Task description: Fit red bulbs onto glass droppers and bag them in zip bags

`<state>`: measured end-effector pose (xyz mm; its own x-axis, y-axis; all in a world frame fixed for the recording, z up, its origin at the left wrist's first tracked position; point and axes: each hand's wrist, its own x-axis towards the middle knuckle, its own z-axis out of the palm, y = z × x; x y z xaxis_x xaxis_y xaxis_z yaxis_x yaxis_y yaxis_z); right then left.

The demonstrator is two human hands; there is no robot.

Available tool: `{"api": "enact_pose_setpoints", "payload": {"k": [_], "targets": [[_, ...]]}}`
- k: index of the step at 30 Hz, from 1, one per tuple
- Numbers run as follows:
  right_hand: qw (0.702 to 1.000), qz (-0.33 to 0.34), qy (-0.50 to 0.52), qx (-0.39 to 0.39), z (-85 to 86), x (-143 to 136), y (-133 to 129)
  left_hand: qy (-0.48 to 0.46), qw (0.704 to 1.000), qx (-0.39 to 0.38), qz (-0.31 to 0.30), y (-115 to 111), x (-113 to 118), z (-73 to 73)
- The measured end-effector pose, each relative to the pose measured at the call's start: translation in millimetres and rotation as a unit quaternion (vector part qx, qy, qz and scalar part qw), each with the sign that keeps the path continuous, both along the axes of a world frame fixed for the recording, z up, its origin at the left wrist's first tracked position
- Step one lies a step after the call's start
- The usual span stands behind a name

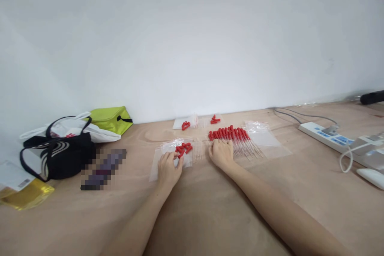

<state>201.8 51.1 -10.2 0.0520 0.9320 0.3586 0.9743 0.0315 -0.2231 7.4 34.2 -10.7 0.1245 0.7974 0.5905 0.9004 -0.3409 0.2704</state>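
My left hand (169, 167) is at a small pile of red rubber bulbs (188, 148) lying on clear plastic bags (155, 167). Its thumb and fingertips close on one red bulb. Over the left end of a row of thin clear droppers with red bulbs (231, 133), my right hand (221, 152) rests with its fingers curled down; whatever lies under its fingertips is hidden. Between the two hands, several thin clear tubes (197, 150) lie side by side. Farther back are two more small groups of red bulbs (185, 125) on bags.
Flat clear bags (264, 135) lie right of the droppers. A white power strip (327, 140) with cables is at the right. To the left are a black bag (67, 154), a lime-green bag (108, 119), a blurred dark object (103, 170) and yellow packaging (28, 195). A wall rises behind.
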Motion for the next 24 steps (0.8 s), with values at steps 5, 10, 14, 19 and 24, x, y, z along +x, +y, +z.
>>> {"api": "enact_pose_setpoints", "payload": {"k": [5, 10, 14, 19, 24], "targets": [[0.977, 0.128, 0.118, 0.123, -24.0, 35, -31, -0.025, 0.984, -0.057, -0.167, -33, 18, 8.6], [0.946, 0.226, 0.198, 0.121, -31.2, 62, -66, -0.029, 0.966, -0.143, -0.215, -48, 31, 7.8], [0.949, 0.247, 0.171, 0.096, -23.6, 63, -77, -0.046, 0.958, -0.162, -0.232, -44, 35, 5.3], [0.946, 0.275, 0.161, 0.058, -13.8, 53, -80, -0.092, 0.954, -0.162, -0.237, -44, 40, 6.3], [0.938, 0.302, 0.159, 0.054, -9.5, 50, -86, -0.165, 0.928, -0.236, -0.235, -50, 41, 5.4]]}}
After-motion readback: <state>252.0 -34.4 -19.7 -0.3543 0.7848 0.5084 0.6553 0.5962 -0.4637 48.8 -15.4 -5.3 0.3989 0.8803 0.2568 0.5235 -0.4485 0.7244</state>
